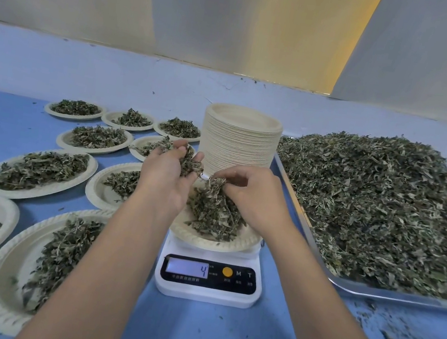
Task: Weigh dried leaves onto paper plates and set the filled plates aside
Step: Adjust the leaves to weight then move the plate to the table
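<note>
A white digital scale [208, 280] stands at the centre and its display shows 4. On it sits a paper plate [204, 240] with a mound of dried leaves [210, 214]. My left hand [166, 179] hovers over the plate's left side, cupped around a clump of leaves. My right hand [253, 196] is over the plate's right side and pinches a small tuft of leaves just above the mound. A large heap of loose dried leaves [381, 207] fills a metal tray [390, 293] on the right.
A tall stack of empty paper plates [239, 139] stands behind the scale. Several filled plates [38, 172] cover the blue table on the left. Leaf crumbs lie scattered on the table at the front right. A wall rises behind.
</note>
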`<act>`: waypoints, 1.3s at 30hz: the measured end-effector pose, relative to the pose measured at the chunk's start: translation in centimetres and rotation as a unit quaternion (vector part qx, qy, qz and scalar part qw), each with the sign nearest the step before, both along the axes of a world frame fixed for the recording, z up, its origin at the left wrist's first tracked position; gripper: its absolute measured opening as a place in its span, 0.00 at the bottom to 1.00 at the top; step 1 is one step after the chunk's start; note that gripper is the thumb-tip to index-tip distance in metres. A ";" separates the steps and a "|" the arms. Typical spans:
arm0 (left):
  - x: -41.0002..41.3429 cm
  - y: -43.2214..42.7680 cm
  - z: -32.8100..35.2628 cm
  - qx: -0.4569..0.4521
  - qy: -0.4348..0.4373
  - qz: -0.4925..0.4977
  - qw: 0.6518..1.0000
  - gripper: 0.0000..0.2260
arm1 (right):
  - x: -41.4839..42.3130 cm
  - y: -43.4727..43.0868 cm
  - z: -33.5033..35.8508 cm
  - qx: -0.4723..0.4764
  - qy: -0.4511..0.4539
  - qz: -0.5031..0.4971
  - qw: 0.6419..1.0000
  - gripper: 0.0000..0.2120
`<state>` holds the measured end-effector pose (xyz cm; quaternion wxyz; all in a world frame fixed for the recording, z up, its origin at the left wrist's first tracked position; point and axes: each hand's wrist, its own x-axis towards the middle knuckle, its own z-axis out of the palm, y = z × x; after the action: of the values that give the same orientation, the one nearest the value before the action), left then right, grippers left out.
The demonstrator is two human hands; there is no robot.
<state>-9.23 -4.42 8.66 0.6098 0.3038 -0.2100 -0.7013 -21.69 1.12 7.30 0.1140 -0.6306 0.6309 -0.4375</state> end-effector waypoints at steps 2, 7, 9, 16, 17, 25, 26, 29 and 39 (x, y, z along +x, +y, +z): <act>0.0 0.0 -0.1 0.001 -0.003 -0.002 1.000 0.07 | 0.0 0.0 0.0 0.002 -0.004 -0.007 1.000 0.11; 0.1 -0.1 -0.1 -0.003 -0.008 -0.004 1.000 0.06 | -0.3 0.0 0.6 -0.009 -0.070 -0.020 0.997 0.03; 0.1 -0.1 -0.1 -0.001 -0.009 -0.004 1.000 0.07 | -0.3 0.1 0.7 -0.015 -0.066 -0.020 0.998 0.04; 0.2 0.0 -0.1 0.005 -0.003 -0.002 1.000 0.07 | -0.7 0.0 0.5 0.026 -0.060 0.013 0.998 0.08; 0.2 0.0 -0.1 0.006 -0.006 -0.001 1.000 0.06 | -0.8 0.0 0.5 0.028 -0.072 0.021 0.997 0.09; 0.0 0.4 0.2 0.008 -0.009 0.000 1.000 0.06 | -0.8 0.0 0.5 -0.039 -0.109 -0.019 0.993 0.05; -0.1 0.5 0.2 0.006 -0.011 0.000 1.000 0.07 | -0.8 0.0 0.5 -0.048 -0.115 -0.020 0.992 0.04; -0.3 0.8 0.4 -0.005 -0.020 -0.008 1.000 0.07 | -0.4 0.0 0.6 -0.072 -0.128 -0.014 0.989 0.04; -0.9 0.9 0.1 -0.024 -0.050 -0.025 0.998 0.08 | 0.6 0.1 0.9 -0.039 -0.210 0.122 0.969 0.23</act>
<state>-10.11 -3.48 8.76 0.5881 0.3182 -0.2648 -0.6949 -21.06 1.21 8.23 0.2718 -0.6010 0.4936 -0.5668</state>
